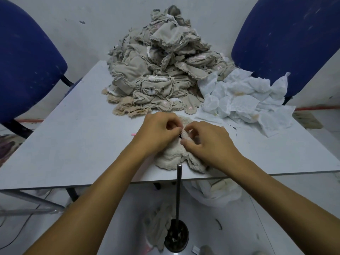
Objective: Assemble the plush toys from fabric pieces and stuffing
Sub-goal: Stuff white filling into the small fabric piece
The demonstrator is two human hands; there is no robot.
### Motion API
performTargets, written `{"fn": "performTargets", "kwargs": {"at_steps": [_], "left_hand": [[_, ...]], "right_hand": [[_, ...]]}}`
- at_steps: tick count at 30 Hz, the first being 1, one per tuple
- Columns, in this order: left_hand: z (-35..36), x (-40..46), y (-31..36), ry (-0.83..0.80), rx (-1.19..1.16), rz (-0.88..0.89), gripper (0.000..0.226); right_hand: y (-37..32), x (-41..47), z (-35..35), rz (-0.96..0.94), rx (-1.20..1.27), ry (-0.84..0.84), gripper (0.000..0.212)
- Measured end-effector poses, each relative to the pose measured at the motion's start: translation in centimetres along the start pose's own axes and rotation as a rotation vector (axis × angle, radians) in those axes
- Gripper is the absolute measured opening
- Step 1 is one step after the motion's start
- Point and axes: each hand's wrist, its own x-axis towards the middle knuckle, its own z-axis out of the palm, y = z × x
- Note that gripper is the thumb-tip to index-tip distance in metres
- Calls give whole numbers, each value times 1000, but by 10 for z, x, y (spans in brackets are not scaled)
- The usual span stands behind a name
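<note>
A beige fuzzy plush skin point(171, 159) lies on the grey table point(73, 137) near its front edge. My left hand point(156, 129) and my right hand point(207, 140) meet over the skin's upper part, and each pinches the fabric with curled fingers and thumb. A small dark spot shows between the fingertips. Behind the hands rises a tall heap of grey-beige sewn fabric pieces point(161, 70). To its right lies a pile of white backing scraps point(244, 100).
Two blue chairs point(24, 61) point(287, 39) stand at the table's far corners. A metal rod on a round black base point(177, 218) rises from the floor to the table's front edge. Fabric pieces point(158, 229) and a white bag point(215, 192) lie on the floor below.
</note>
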Motion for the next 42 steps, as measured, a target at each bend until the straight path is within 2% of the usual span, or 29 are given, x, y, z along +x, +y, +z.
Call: {"fn": "performTargets", "kwargs": {"at_steps": [2,4,6,9,11,13,16,19,21,23,26,29,31,34,36,39,41,42], "left_hand": [[2,-2,7,-8,-78,52,13],[1,-4,13,-35,-75,132,15],[3,-5,16,-72,53,177,24],[8,-10,16,-81,238,116,24],[10,-14,15,-15,264,125,17],[12,-18,15,104,281,204,14],[14,-30,18,207,339,300,14],[11,-48,16,303,317,343,13],[7,-59,12,378,285,343,12],[3,-68,9,437,240,356,13],[-4,-80,4,497,206,478,18],[-1,-90,2,486,247,669,18],[3,-95,3,488,276,751,10],[9,-98,0,505,312,809,2],[13,-101,-4,485,349,822,6],[15,-106,-12,362,393,797,8],[11,-108,-13,301,350,799,22],[6,-107,-11,307,311,797,26]], "right_hand": [[0,1,1,48,-34,117,17],[1,2,-2,74,-75,214,12],[1,4,-3,16,-86,264,10],[-7,-4,-3,-153,-39,285,11],[-11,-11,2,-205,-96,293,16],[-9,-13,4,-125,-168,324,22],[-4,-12,-1,-40,-99,341,24],[0,-16,-3,-107,-113,229,43],[2,-19,-7,-123,-24,176,44],[4,-24,-14,-216,137,195,35],[4,-36,-24,-437,230,364,30],[8,-52,-25,-607,181,479,25],[11,-59,-23,-695,182,501,21],[12,-61,-20,-780,200,503,31],[13,-62,-17,-801,176,487,36],[14,-60,-14,-797,138,386,25],[13,-60,-13,-788,143,318,24],[12,-60,-14,-781,151,301,30]]}}
